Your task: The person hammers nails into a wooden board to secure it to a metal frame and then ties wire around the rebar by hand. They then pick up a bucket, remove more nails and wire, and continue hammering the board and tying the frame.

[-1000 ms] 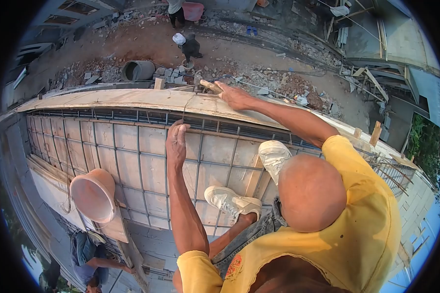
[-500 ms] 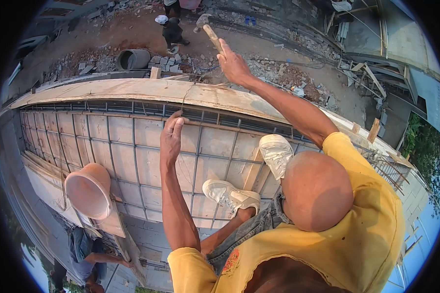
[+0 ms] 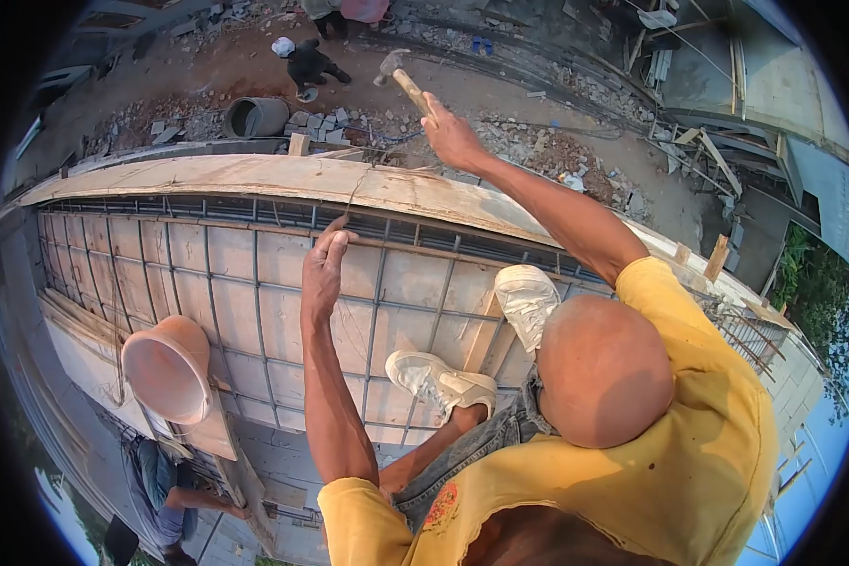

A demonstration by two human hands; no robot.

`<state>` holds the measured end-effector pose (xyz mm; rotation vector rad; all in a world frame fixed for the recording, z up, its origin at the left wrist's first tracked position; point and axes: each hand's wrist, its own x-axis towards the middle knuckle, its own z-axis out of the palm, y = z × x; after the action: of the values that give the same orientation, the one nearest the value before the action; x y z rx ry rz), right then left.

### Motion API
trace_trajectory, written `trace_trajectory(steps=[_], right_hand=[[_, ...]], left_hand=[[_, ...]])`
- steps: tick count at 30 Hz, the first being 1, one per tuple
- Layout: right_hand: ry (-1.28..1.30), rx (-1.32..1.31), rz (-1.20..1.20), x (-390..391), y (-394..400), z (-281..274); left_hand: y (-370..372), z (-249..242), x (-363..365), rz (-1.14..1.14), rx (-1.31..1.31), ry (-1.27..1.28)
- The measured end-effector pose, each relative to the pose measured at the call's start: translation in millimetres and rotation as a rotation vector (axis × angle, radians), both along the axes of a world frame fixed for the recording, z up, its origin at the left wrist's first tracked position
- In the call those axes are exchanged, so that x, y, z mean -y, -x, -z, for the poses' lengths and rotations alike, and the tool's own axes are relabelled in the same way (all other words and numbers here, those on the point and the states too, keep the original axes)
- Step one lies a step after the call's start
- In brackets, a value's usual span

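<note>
My right hand (image 3: 455,137) is wrapped round the wooden handle of a hammer (image 3: 408,89), raised beyond the formwork board with its metal head up and to the left. My left hand (image 3: 323,274) reaches to the inner edge of the curved plywood board (image 3: 255,176), thumb and fingers pinched together. A thin dark wire (image 3: 357,191) runs over the board close to those fingertips; what they hold is too small to make out. Just below the board lies a grid of steel rebar (image 3: 259,302) over pale panels. My feet, in white shoes (image 3: 441,382), are on this grid.
A pinkish bucket (image 3: 167,370) stands at the left beside wooden planks (image 3: 85,325). Below it another person (image 3: 165,491) reaches toward the boards. Down on the rubble-strewn ground, a person in a white cap (image 3: 307,64) bends near a concrete pipe (image 3: 257,117). Rebar ends (image 3: 750,340) stick out at the right.
My right hand and the hammer have come down slightly. My left hand stays at the board edge, fingers still pinched. The white-capped person has shifted left.
</note>
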<state>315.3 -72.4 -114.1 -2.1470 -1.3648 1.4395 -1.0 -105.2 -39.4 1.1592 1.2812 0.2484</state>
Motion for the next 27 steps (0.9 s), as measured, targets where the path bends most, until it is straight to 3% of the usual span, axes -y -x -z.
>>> trace_trajectory(steps=[3, 5, 6, 8, 10, 11, 14, 15, 16, 19, 22, 25, 27], right_hand=[[-0.019, 0.065, -0.432, 21, 10, 22], [0.163, -0.043, -0.344, 14, 7, -18], [0.005, -0.114, -0.331, 26, -2, 36], [0.044, -0.061, -0.327, 34, 2, 23], [-0.035, -0.051, -0.321, 45, -12, 45], [0.081, -0.177, -0.237, 50, -33, 64], [0.403, -0.265, -0.074, 36, -35, 43], [0.377, -0.262, -0.024, 42, -29, 35], [0.35, -0.261, 0.036, 46, -23, 27], [0.245, -0.394, 0.216, 55, -19, 22], [0.214, -0.442, 0.3, 52, -11, 7], [0.288, -0.386, 0.272, 44, -23, 19], [0.325, -0.319, 0.16, 43, -30, 26]], left_hand=[[3, 7, -2, -0.006, 0.023, 0.019], [-1, -4, -3, 0.04, 0.075, 0.014], [4, 7, -1, 0.05, 0.038, -0.074], [6, -29, -3, 0.044, -0.013, -0.078], [8, -17, 8, 0.038, -0.009, -0.147], [4, -3, 14, 0.023, -0.036, -0.195], [-3, 3, 20, -0.061, -0.063, -0.256], [-5, 0, 26, -0.087, -0.079, -0.266], [-6, -3, 28, -0.126, -0.136, -0.357], [-14, -36, 27, -0.299, -0.269, -0.314], [-20, -10, 26, -0.705, -0.063, -0.207], [-28, -3, 24, -0.734, -0.191, -0.017], [-33, 5, 24, -0.776, -0.357, -0.095]])
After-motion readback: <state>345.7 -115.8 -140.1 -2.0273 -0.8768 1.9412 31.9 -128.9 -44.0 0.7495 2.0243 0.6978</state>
